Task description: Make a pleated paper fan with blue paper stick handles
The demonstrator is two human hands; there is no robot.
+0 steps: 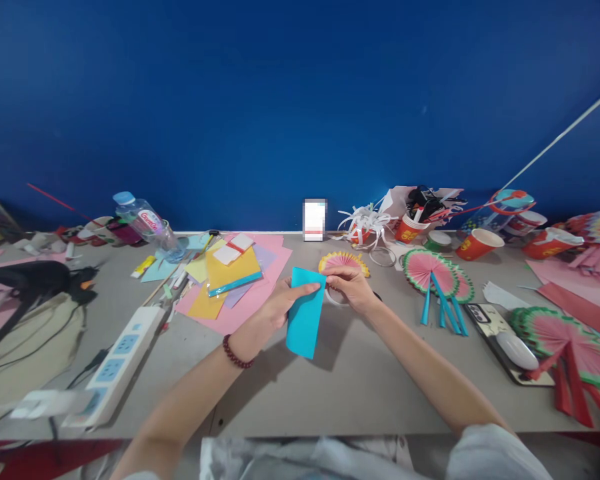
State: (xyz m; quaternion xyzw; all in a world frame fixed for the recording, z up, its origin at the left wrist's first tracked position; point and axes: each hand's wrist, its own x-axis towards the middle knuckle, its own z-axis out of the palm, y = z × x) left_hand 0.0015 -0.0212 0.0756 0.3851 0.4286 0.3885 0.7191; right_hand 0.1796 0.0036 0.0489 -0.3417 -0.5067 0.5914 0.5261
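Note:
A sheet of bright blue paper (305,327), apparently folded over, is held upright above the middle of the table. My left hand (283,300) is closed on its left side, thumb across the front. At the paper's upper right corner, the fingers of my right hand (351,287) are pinched together. Whether they grip the edge itself is too small to tell. Behind my right hand lies a yellow-edged pink paper fan (344,261), partly hidden. A pale ring like a tape roll (336,297) shows below the same hand.
Left are coloured papers (235,273), a plastic bottle (150,223) and a white power strip (125,357). Right are watermelon-coloured fans (433,272), red paper cups (480,245), and a phone (485,313) under a white mouse (517,350). A blue wall (300,120) rises behind.

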